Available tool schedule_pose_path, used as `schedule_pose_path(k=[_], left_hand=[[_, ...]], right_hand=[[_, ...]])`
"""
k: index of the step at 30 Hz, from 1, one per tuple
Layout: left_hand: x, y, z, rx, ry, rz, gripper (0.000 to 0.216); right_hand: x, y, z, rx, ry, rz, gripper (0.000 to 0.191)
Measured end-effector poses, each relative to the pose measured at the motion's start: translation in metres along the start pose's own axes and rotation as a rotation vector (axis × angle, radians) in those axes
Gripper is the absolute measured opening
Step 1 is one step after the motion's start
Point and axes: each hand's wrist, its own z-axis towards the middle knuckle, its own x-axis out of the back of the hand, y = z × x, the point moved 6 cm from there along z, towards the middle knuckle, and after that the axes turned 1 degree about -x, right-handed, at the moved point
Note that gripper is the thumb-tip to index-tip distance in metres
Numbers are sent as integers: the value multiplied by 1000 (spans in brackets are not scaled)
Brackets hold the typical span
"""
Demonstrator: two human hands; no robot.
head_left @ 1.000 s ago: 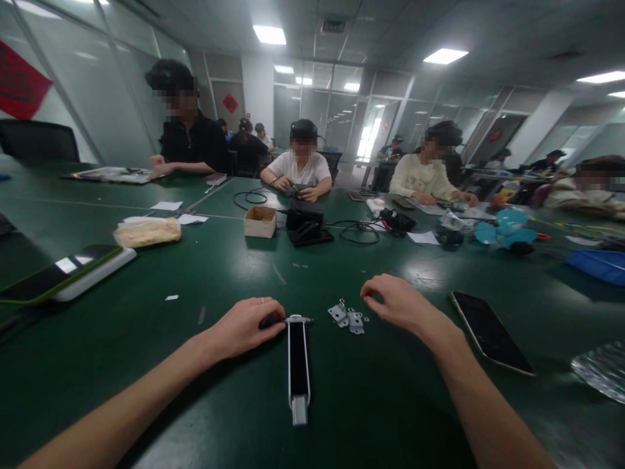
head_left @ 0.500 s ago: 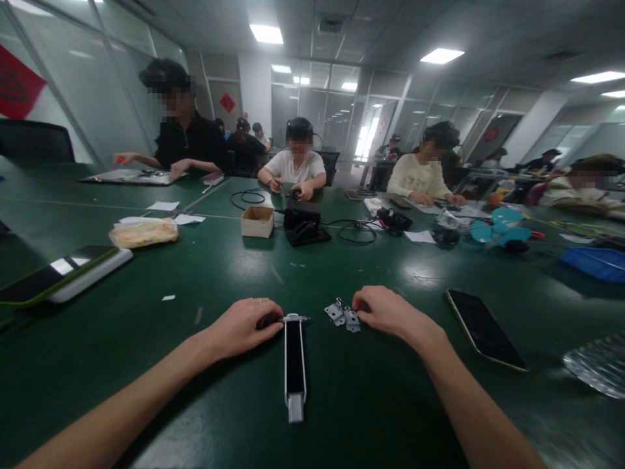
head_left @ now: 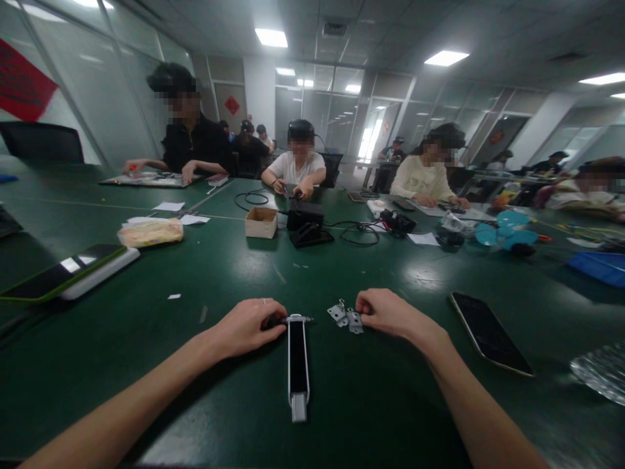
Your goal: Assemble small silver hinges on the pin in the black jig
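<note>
A long black-and-silver metal bar [head_left: 297, 361] lies on the green table [head_left: 342, 273], pointing away from me. My left hand [head_left: 247, 326] is curled at its far end, its fingertips closed on a small dark tool whose thin metal tip rests on the bar's end. Small silver metal brackets [head_left: 346, 317] lie just right of the bar. My right hand [head_left: 385, 311] is curled, fingertips touching the right edge of those brackets.
A black phone [head_left: 488, 332] lies to the right, a foil sheet [head_left: 600, 374] at the right edge. A phone on a white block [head_left: 68, 273] lies left. A cardboard box [head_left: 260, 222], black device, cables and a blue fan sit farther off. Several people sit around the table.
My right hand slid left and down to the silver brackets and now touches them. My left hand and the bar stayed put.
</note>
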Motion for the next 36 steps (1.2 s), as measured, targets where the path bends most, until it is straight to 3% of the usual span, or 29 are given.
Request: schedule_pose_path(k=[10, 16, 28, 33, 36], left_hand=[[-2, -2, -1, -9, 3, -29, 23], [-2, -1, -1, 4, -3, -19, 23], [-3, -2, 0, -3, -11, -12, 21], [-2, -2, 0, 5, -11, -2, 21], [-1, -1, 0, 8, -10, -7, 20]], right_hand=[[-1, -15, -1, 125, 36, 77, 9], [2, -27, -4, 206, 60, 83, 19], [-13, -35, 4, 83, 89, 82, 21], [-12, -36, 4, 124, 94, 130, 18], [1, -36, 1, 182, 186, 191, 17]])
